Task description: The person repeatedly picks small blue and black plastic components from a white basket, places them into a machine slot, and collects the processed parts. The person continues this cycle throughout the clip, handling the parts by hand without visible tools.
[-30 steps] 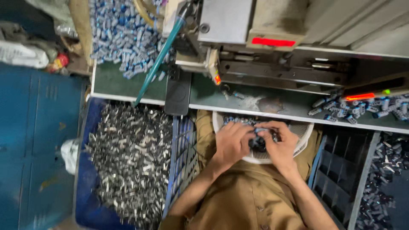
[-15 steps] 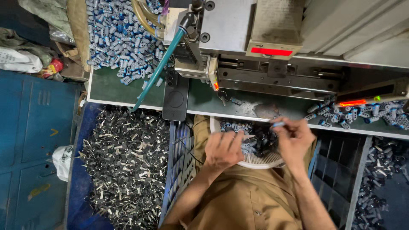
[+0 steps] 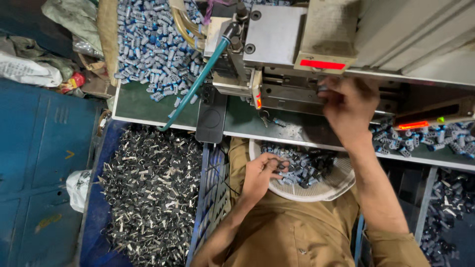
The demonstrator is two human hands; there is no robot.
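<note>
A white round basket (image 3: 332, 189) rests on my lap and holds several small blue-grey cylindrical parts (image 3: 302, 167). My left hand (image 3: 261, 174) lies at the basket's left rim, its fingers pinched on one or two of those parts. My right hand (image 3: 349, 105) is raised to the grey metal machine (image 3: 277, 39), its fingers pressed against the dark slot beneath the red-lit strip (image 3: 322, 64). Whether the right hand holds a part is hidden by its fingers.
A green bench (image 3: 138, 104) carries a heap of blue-grey parts (image 3: 148, 44), a teal hose (image 3: 195, 86) and a black phone (image 3: 211, 117). A blue crate of metal scraps (image 3: 143, 188) sits at the left. More parts (image 3: 425, 138) lie at the right.
My right hand has left the basket and risen to the machine's slot. My left hand stayed at the basket, shifting slightly left.
</note>
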